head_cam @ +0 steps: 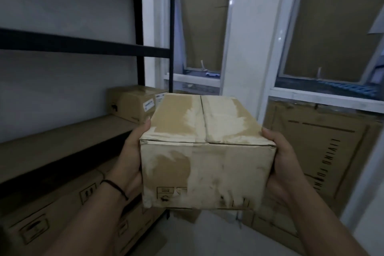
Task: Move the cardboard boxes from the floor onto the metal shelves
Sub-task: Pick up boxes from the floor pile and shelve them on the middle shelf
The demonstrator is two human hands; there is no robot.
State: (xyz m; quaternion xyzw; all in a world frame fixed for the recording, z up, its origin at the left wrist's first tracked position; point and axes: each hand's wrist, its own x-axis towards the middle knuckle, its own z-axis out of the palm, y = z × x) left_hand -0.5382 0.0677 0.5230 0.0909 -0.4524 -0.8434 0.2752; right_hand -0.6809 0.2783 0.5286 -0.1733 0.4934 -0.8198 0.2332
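The cardboard box (207, 151) is held in the air at about chest level, clear of the floor and of every shelf, just to the right of the metal shelves (83, 48). Its taped top seam runs away from the viewer, and its surfaces are scuffed pale where the outer paper has torn off.

The left hand (128, 158) presses against the left face of the box, thumb lying along the upper edge. The right hand (284, 160) mirrors it on the right face. Each grip is closed on the box from its side; the fingers reach beneath or behind and are hidden. This opposed, two-sided hold keeps the box level and shares the load between both arms, which suits a sideways transfer onto a shelf.

The middle shelf board (62, 141) lies to the left, at roughly the height of the box's lower half. It carries a smaller labelled box (133, 104) at its far end, against the rear upright. The near stretch of the board shows bare, so the box probably goes there.

Below that board, larger cartons (52, 214) with handling symbols fill the lower level. A flat printed carton (322, 162) leans against the wall under the window (332, 37) on the right.
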